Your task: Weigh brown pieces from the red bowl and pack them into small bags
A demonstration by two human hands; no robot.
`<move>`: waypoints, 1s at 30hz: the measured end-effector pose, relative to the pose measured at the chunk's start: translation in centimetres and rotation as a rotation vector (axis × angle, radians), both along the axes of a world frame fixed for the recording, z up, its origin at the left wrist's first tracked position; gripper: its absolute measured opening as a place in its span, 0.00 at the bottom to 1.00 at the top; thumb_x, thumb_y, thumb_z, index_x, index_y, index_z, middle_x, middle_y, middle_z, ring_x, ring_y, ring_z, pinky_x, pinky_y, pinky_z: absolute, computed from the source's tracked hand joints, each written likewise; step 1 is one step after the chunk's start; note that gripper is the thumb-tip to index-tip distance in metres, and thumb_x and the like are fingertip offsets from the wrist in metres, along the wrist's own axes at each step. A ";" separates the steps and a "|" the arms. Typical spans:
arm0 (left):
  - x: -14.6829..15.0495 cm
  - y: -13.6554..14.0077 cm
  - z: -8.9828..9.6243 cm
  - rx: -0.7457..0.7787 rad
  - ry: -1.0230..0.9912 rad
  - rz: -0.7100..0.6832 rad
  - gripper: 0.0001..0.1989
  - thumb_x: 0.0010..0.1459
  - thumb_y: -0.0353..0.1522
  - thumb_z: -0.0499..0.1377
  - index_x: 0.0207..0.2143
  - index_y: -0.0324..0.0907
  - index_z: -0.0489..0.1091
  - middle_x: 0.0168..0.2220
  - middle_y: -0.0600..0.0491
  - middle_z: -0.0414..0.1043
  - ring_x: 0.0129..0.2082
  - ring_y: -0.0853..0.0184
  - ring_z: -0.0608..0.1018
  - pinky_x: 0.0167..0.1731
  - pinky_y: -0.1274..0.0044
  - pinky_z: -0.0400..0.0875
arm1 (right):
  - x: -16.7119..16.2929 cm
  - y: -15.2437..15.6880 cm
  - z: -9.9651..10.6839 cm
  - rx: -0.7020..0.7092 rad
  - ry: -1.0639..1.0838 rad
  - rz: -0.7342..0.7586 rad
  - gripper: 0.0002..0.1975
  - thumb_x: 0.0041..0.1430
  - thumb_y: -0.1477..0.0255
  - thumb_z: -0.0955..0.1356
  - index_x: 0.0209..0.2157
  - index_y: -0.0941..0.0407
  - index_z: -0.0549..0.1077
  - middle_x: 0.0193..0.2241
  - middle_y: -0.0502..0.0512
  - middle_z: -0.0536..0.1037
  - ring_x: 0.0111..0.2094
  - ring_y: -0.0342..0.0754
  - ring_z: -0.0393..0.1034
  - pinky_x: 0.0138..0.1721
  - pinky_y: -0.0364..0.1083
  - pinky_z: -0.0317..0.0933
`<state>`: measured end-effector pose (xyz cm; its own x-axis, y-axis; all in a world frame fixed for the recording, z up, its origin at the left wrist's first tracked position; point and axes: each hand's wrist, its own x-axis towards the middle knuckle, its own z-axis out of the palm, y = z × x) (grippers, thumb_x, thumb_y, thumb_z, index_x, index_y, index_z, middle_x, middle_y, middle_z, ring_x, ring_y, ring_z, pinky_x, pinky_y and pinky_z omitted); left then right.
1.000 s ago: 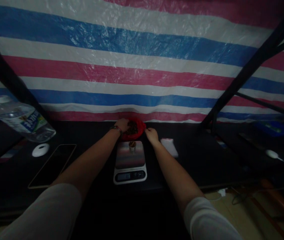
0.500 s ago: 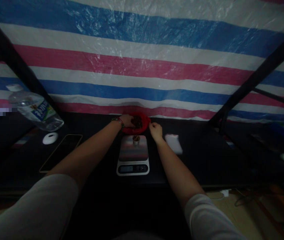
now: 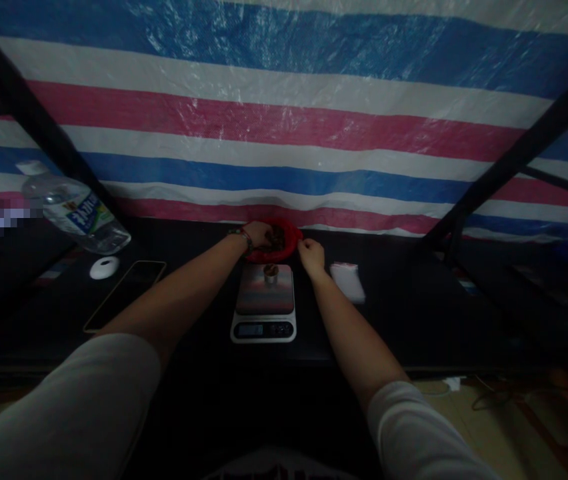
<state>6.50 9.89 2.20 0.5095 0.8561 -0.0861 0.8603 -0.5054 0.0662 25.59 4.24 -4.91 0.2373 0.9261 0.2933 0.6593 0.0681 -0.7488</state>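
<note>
A red plastic bag [image 3: 291, 239] stands open at the back of the table, with small dark brown pieces [image 3: 278, 239] inside. My left hand [image 3: 258, 235], a bracelet at its wrist, reaches into it; the fingers are bent together among the pieces, and their tips are hidden. Pinched at the bag's right edge, my right hand [image 3: 311, 257] holds the red plastic. In front of the bag lies a white kitchen scale [image 3: 264, 328] with a lit display. On its plate is a small metal cup [image 3: 271, 274] filled with brown pieces.
Right of the scale lies a stack of small clear plastic bags [image 3: 348, 283]. To the left are a phone [image 3: 127, 295], a white mouse [image 3: 105, 267] and a large plastic bottle [image 3: 77, 210]. A striped tarp [image 3: 284, 127] hangs behind, between dark metal posts [image 3: 504, 160].
My left hand has shifted slightly, its fingers moving among the brown pieces. My right hand keeps its pinch on the bag's edge. The view has tilted a little; the scale and cup stay put.
</note>
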 end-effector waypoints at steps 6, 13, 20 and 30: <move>-0.1 -0.3 0.6 0.005 -0.003 -0.036 0.14 0.52 0.34 0.59 0.42 0.42 0.75 0.42 0.51 0.76 0.40 0.64 0.75 0.41 0.80 0.65 | 0.0 -0.1 0.1 -0.025 -0.006 -0.004 0.18 0.57 0.62 0.60 0.22 0.56 0.72 0.21 0.51 0.71 0.25 0.44 0.61 0.28 0.42 0.49; -0.4 -0.1 1.0 0.055 -0.032 -0.063 0.14 0.54 0.34 0.58 0.42 0.41 0.75 0.41 0.50 0.77 0.39 0.64 0.75 0.39 0.79 0.66 | -0.1 -0.2 0.0 -0.046 -0.015 0.001 0.18 0.58 0.62 0.60 0.25 0.57 0.75 0.23 0.53 0.74 0.27 0.44 0.64 0.30 0.42 0.52; -0.8 -1.2 0.6 0.099 -0.135 -0.182 0.14 0.58 0.31 0.52 0.42 0.41 0.74 0.43 0.49 0.75 0.41 0.64 0.75 0.43 0.77 0.66 | -0.2 -0.3 0.4 -0.084 -0.049 0.001 0.18 0.59 0.62 0.60 0.26 0.57 0.75 0.24 0.53 0.75 0.27 0.44 0.65 0.30 0.41 0.53; -7.5 -3.8 -3.4 0.345 -0.573 -0.003 0.15 0.53 0.28 0.50 0.38 0.40 0.75 0.41 0.48 0.75 0.43 0.62 0.74 0.50 0.69 0.67 | -0.6 -1.0 0.6 0.088 -0.050 0.054 0.16 0.60 0.66 0.60 0.30 0.58 0.75 0.28 0.54 0.76 0.31 0.45 0.68 0.36 0.42 0.59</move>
